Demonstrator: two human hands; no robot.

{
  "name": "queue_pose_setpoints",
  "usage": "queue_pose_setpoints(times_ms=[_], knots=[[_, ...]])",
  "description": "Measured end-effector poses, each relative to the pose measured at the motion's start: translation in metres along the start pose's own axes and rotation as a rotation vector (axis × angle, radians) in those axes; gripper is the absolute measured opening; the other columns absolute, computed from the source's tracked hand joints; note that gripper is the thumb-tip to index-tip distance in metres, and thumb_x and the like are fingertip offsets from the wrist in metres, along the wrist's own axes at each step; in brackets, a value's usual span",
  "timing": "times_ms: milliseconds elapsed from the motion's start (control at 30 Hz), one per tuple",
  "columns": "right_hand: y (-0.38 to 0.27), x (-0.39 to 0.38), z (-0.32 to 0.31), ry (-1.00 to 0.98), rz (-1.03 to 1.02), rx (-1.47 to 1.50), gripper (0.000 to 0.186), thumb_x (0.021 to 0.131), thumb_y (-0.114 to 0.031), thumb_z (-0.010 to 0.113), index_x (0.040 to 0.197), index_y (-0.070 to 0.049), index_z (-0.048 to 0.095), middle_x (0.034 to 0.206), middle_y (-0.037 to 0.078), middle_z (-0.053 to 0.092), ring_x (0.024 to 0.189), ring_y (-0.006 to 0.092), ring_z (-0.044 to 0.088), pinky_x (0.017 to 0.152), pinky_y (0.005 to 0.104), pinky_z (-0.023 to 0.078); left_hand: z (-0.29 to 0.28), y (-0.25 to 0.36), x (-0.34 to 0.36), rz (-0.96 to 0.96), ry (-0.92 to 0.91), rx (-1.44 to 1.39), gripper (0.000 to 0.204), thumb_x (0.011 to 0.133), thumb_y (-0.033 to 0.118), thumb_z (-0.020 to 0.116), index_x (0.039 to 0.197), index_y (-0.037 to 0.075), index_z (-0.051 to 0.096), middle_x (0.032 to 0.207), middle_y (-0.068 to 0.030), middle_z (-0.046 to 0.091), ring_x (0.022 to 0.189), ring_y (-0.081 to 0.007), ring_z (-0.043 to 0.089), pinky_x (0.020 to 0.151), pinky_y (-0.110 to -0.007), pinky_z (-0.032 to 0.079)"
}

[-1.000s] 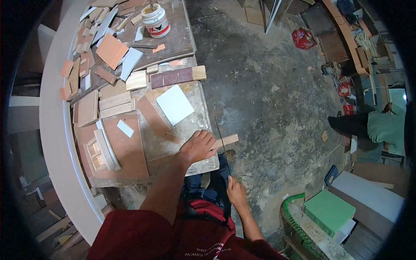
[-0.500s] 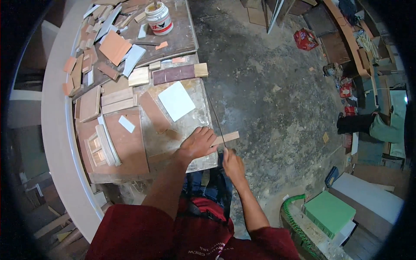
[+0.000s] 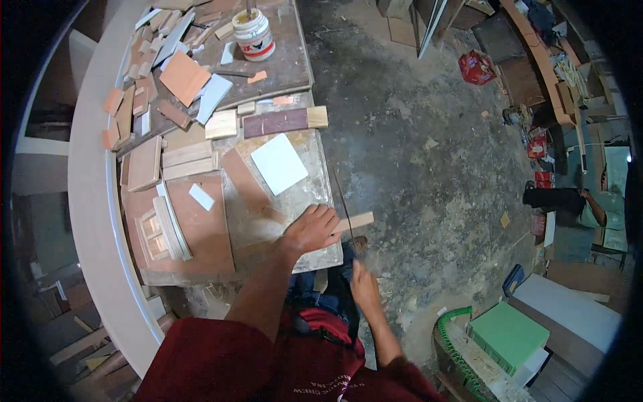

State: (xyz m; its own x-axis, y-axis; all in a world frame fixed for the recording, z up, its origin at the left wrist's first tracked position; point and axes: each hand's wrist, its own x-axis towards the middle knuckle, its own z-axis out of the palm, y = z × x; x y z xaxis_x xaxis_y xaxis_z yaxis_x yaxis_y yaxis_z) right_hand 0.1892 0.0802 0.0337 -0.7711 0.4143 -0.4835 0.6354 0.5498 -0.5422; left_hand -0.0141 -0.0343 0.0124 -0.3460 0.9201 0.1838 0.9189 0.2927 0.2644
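Observation:
My left hand (image 3: 312,228) grips a light wooden strip (image 3: 360,220), pressing it down at the near right corner of the worktable (image 3: 315,253). The strip's free end juts out past the table edge over the floor. Held in my right hand (image 3: 365,285) is a handsaw (image 3: 343,201) with a thin, dark blade, its handle toward me. The blade crosses the strip just right of my left fingers, beyond the table edge. A white square tile-like piece (image 3: 280,165) lies on the table ahead of my left hand.
A white glue tub (image 3: 254,37) stands at the far end of the table near many wood offcuts (image 3: 184,77). A small wooden window-like frame (image 3: 157,231) lies at left. Beyond the concrete floor, another person (image 3: 562,199) stands at right. A green box (image 3: 510,335) sits lower right.
My right hand has drawn back toward me with the saw, showing more of its handle. My left hand stays on the strip. The whole view has shifted slightly.

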Motion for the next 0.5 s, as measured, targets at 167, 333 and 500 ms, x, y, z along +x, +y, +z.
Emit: queue_pose_setpoints(times_ms=[167,333,500], knots=[[-0.013,0.011,-0.01,-0.092,0.145,0.056,0.043,0.105,-0.033,0.033,0.102,0.002,0.058,0.091,0.035,0.063,0.086,0.053,0.059,0.073,0.0622,0.045,-0.003,0.0,0.006,-0.003,-0.033,-0.001,0.03,0.087,0.038,0.064,0.088,0.008,0.061,0.091,-0.0073,0.056,0.092,-0.0235,0.054,0.082,-0.036,0.042],[-0.015,0.008,-0.005,-0.014,0.055,0.065,0.043,0.105,-0.033,0.034,0.1,0.002,0.058,0.095,0.032,0.064,0.087,0.0527,0.06,0.073,0.0621,0.045,0.0,0.003,-0.006,-0.002,-0.033,-0.009,0.031,0.087,0.039,0.063,0.089,0.008,0.061,0.091,-0.0075,0.057,0.092,-0.0239,0.054,0.082,-0.036,0.042],[-0.006,0.005,-0.004,-0.006,0.13,0.081,0.041,0.104,-0.034,0.037,0.104,-0.001,0.06,0.088,0.034,0.063,0.087,0.0543,0.059,0.073,0.0625,0.044,-0.002,0.003,0.005,0.005,-0.081,0.031,0.032,0.087,0.041,0.06,0.09,0.009,0.061,0.091,-0.0061,0.056,0.094,-0.0227,0.053,0.083,-0.035,0.041]])
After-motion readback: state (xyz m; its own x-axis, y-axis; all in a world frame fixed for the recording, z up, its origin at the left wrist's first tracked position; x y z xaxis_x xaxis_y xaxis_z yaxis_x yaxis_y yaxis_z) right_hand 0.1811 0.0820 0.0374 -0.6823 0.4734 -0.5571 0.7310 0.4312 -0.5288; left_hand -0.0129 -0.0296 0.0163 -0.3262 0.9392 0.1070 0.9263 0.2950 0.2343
